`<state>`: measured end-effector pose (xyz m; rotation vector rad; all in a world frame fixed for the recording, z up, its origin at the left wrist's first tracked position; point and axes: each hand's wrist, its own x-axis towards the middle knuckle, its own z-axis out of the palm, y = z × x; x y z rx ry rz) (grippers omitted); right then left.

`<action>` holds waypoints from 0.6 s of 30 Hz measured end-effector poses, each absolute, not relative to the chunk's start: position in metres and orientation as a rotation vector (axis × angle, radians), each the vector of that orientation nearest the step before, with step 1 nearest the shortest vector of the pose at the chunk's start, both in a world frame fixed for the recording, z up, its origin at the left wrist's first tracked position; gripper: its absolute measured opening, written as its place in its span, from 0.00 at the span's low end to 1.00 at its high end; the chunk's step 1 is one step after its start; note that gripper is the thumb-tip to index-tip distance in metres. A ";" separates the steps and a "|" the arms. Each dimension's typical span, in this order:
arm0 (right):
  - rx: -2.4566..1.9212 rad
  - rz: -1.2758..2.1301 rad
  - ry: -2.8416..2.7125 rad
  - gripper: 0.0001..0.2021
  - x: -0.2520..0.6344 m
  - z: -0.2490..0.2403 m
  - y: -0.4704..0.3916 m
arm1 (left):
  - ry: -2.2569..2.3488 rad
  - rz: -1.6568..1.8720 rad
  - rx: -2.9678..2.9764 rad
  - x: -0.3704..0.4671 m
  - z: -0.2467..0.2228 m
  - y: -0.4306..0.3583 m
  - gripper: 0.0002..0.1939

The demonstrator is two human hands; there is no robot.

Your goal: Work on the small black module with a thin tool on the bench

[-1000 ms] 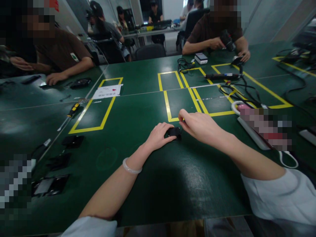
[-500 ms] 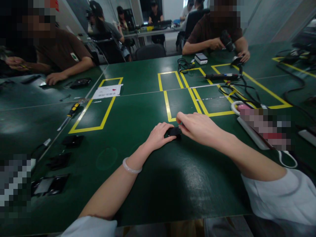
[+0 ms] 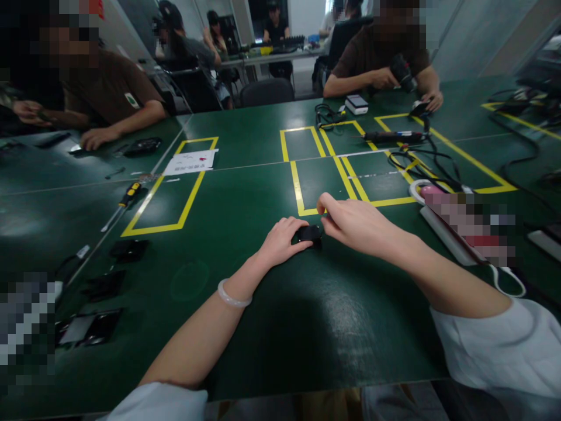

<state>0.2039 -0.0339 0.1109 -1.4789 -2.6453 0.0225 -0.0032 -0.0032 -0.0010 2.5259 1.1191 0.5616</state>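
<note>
A small black block-like part rests on the green table in front of me. My left hand grips it between thumb and fingers from its left side. Just to the right of the part, my right hand is raised slightly, its thumb and index finger curled together in a pinch. Whatever those fingertips may hold is too small or hidden to make out. A small gap shows between my right fingers and the black part.
On the left lie several black parts and a yellow-black screwdriver. Yellow tape outlines and a paper sheet mark the table. To the right are an electric screwdriver, cables and a pink item. A co-worker holds a drill opposite.
My right hand has shifted slightly right and up, away from the black part. My left hand and the part stay where they were.
</note>
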 end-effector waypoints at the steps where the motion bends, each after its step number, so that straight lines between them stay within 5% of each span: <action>1: -1.477 0.032 -2.639 0.11 0.204 0.111 -0.034 | 1.117 0.562 2.526 -0.003 -0.001 -0.003 0.20; 18: -1.509 -0.038 -2.622 0.14 0.202 0.108 -0.034 | 1.127 0.551 2.539 -0.002 0.000 -0.003 0.21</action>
